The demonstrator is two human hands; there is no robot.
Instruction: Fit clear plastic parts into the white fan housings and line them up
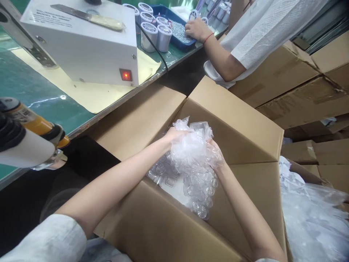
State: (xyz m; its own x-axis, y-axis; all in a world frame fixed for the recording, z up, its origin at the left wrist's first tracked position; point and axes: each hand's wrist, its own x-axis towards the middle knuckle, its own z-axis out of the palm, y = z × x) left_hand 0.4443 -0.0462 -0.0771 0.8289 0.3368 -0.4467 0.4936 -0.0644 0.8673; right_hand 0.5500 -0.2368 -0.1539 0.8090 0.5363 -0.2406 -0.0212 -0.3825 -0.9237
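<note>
Over an open cardboard box, both my hands hold a crumpled bundle of clear plastic bags. My left hand grips its left side, with the fingertips buried in the film. On the right side, my right hand is closed round the same bundle, its fingers partly covered by plastic. Below, inside the box, lie clear plastic pieces with round ends and a white flat surface.
A white machine with a lit red switch and a knife on top stands on the green bench. White cylinders and a blue tray are behind. A co-worker's hand reaches into the tray. Plastic bags lie right of the box.
</note>
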